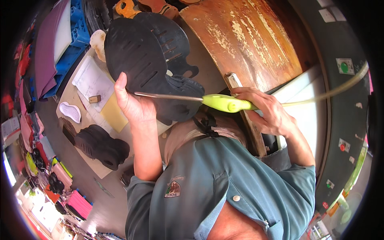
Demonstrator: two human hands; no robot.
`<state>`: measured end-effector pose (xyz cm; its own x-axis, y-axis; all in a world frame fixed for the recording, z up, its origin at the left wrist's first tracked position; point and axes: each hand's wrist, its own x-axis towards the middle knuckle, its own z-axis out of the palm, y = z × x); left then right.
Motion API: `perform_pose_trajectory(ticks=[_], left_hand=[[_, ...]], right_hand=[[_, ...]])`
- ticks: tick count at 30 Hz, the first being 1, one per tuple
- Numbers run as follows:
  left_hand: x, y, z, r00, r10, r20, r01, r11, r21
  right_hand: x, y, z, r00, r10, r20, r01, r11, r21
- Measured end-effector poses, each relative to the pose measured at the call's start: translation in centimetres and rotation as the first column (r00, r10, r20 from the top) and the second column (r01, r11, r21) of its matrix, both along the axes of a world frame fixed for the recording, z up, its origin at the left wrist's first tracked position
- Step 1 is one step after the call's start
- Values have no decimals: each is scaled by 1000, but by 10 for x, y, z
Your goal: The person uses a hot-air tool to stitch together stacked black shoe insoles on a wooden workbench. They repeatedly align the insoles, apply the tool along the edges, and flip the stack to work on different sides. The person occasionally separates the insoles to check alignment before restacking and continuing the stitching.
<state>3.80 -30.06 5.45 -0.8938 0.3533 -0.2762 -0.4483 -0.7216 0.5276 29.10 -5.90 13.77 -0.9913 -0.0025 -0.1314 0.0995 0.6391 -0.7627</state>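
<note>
My right hand [269,111] is wrapped round a yellow-green air blow gun [224,103]. Its long thin metal nozzle points left, ending in front of my left hand [138,107], and a clear hose [328,95] runs off to the right. My left hand grips the lower edge of a large black slotted sheet [130,50] with rounded outlines; the thumb shows, the other fingers are mostly hidden. Behind it is another black slotted piece [172,42]. More thin black layers [184,90] fan out beside the nozzle.
A worn wooden board [248,40] lies ahead to the right. Left, a table [90,154] bears papers [90,78], a white sole-shaped piece [70,112], a small block [95,99] and a stack of black cut pieces [102,146]. A dark panel with green and red buttons [345,67] stands right.
</note>
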Motion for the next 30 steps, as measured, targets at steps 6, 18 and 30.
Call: perform_pose_trajectory(ticks=[6,18,30], left_hand=[[11,17,11,998,-70,1,70,995,-71],[-3,47,16,991,-130,-37,128,991,-36],[-13,70,12,921,-388,-36,380,874,302]], right_hand=[[-15,-12,-10,989,-14,148,13,1000,7],[74,-13,12,917,-398,1,371,857,358],[86,-4,13,855,-512,-78,511,810,287]])
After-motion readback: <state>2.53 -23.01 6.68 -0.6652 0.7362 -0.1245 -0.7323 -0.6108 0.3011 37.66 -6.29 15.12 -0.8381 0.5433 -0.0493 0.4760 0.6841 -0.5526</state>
